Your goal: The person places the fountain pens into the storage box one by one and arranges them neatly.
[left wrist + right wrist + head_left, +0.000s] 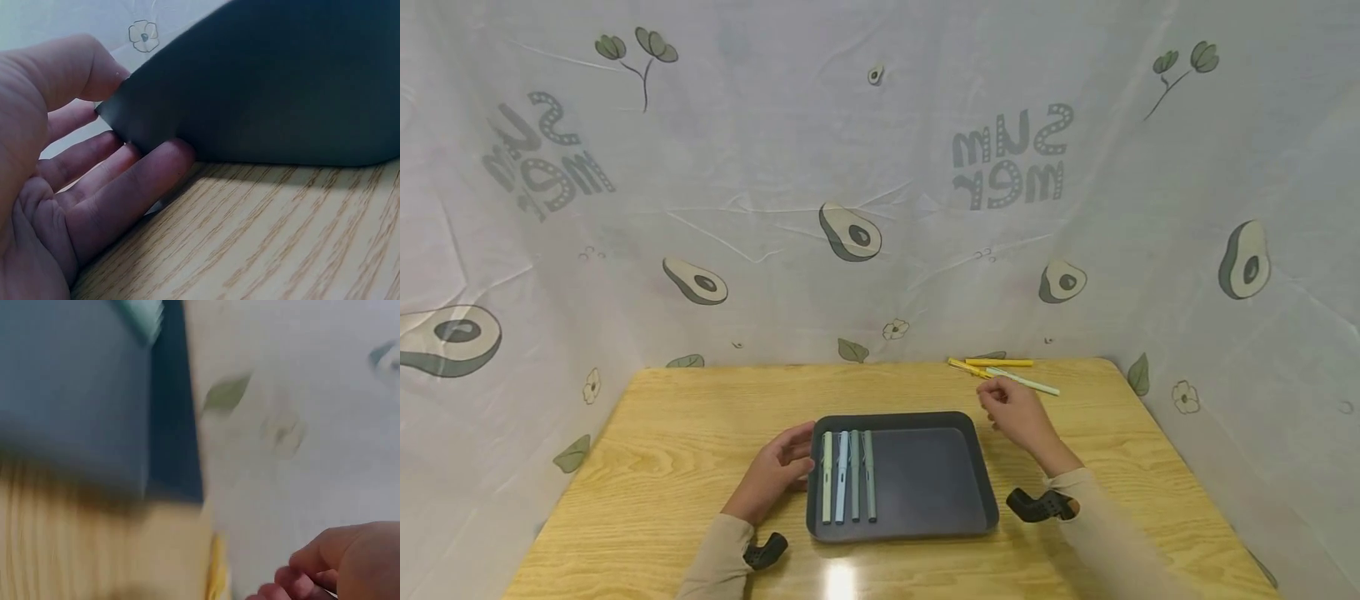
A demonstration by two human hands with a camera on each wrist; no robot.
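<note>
In the head view a dark grey tray (pixel 925 475) lies on the table. Side by side along its left part are a pale green pen (pixel 827 483), a light blue pen (pixel 841 483) and two grey-green pens (pixel 855 483). My left hand (pixel 778 462) holds the tray's left edge; in the left wrist view the thumb (pixel 94 72) meets the rim while fingers rest against the outer wall. My right hand (pixel 1017 412) is beyond the tray's right side, fingers loosely curled with nothing visibly held, close to a yellow pen (pixel 970 367) and a mint pen (pixel 1026 382).
Another yellow pen (pixel 1000 362) lies at the table's back edge. Behind the wooden table (pixel 700 417) hangs a pale curtain (pixel 760 167) printed with avocados. Black wrist mounts (pixel 1041 505) are on both forearms.
</note>
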